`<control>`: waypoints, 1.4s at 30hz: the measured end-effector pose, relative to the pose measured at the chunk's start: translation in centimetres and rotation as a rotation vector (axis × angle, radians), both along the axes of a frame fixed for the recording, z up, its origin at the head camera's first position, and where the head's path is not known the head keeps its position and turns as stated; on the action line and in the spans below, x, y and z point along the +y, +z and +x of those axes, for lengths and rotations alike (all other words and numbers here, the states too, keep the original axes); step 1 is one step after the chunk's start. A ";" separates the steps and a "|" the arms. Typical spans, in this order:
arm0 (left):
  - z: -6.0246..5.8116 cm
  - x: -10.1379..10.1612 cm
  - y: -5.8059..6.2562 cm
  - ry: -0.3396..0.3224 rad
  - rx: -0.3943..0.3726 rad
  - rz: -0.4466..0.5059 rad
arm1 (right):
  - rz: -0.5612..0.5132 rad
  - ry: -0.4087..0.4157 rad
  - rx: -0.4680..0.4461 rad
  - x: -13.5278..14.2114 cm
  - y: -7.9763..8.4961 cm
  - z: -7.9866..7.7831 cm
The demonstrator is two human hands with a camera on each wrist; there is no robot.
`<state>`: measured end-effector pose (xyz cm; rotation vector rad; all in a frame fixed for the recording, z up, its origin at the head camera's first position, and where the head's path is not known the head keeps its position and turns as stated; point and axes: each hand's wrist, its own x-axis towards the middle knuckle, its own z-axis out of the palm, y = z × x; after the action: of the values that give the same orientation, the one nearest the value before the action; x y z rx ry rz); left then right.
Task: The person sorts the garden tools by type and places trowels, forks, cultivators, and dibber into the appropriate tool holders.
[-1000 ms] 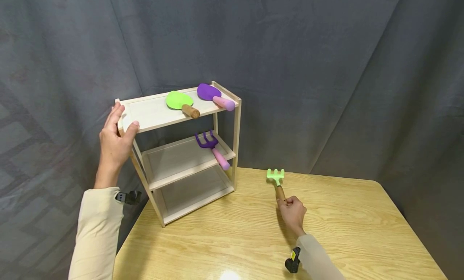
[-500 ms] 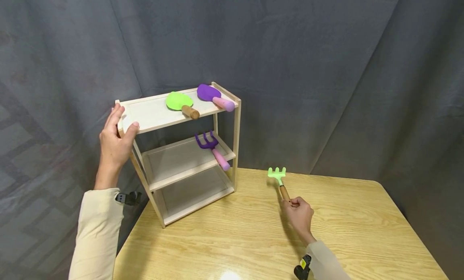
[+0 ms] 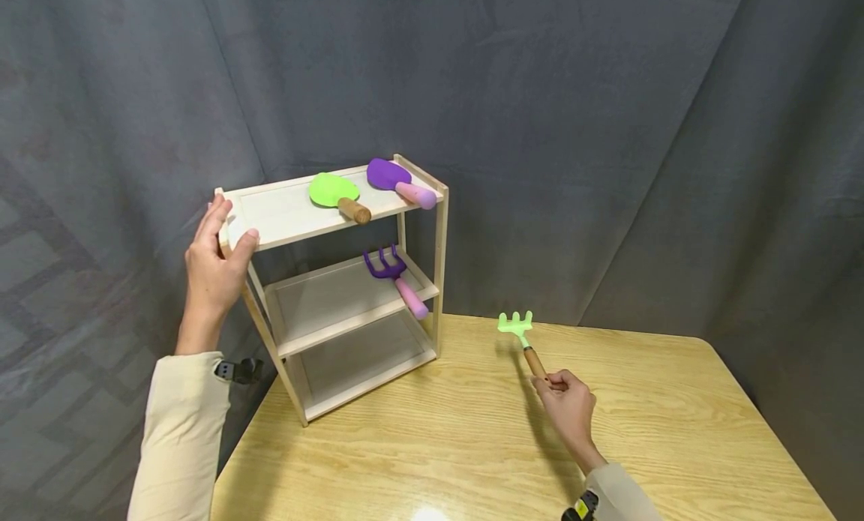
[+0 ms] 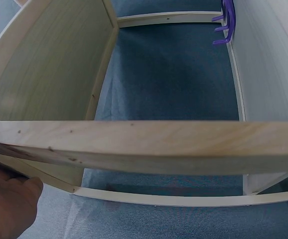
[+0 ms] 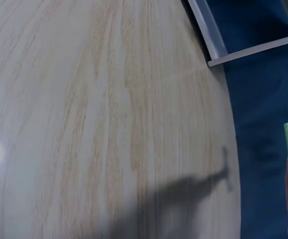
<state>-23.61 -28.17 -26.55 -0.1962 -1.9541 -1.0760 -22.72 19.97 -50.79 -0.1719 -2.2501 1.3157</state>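
Note:
My right hand [image 3: 570, 407] pinches the wooden handle of a small green hand rake [image 3: 516, 326]. The rake is raised off the tabletop, its tines toward the curtain; its shadow falls apart from it. On the left, my left hand [image 3: 214, 262] grips the top left corner of a pale wooden three-tier shelf [image 3: 358, 303], thumb at the front edge. Across the top tier lie a green trowel [image 3: 332, 190] with a wooden handle and a purple trowel [image 3: 390, 175] with a pink handle. A purple hand rake [image 3: 388, 269] lies on the middle tier, its pink handle overhanging the front.
The shelf stands on a light wooden table [image 3: 418, 423], toward its left side. Grey curtain [image 3: 540, 131] hangs behind the table and at both sides. The table's back edge runs close behind the green rake.
The right hand has lifted the green rake a little off the table and drawn it slightly right and toward me. The left hand and the shelf stay in place.

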 end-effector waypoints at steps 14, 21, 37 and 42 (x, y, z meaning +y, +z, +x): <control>0.1 -0.1 -0.2 0.005 0.009 -0.001 | -0.010 0.057 -0.026 0.1 1.5 1.7; 0.1 -0.2 -0.2 0.006 0.017 -0.001 | -0.040 0.124 -0.051 0.0 2.4 2.9; 0.1 0.0 -0.2 0.003 0.019 0.000 | -0.035 0.251 -0.031 -1.2 3.1 4.6; 0.0 0.0 -0.1 0.002 0.023 0.001 | -0.037 0.293 -0.044 -1.8 3.3 5.2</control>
<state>-23.65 -28.18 -26.67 -0.2053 -1.9332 -1.0688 -17.56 18.18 -47.48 0.1224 -2.3555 1.5154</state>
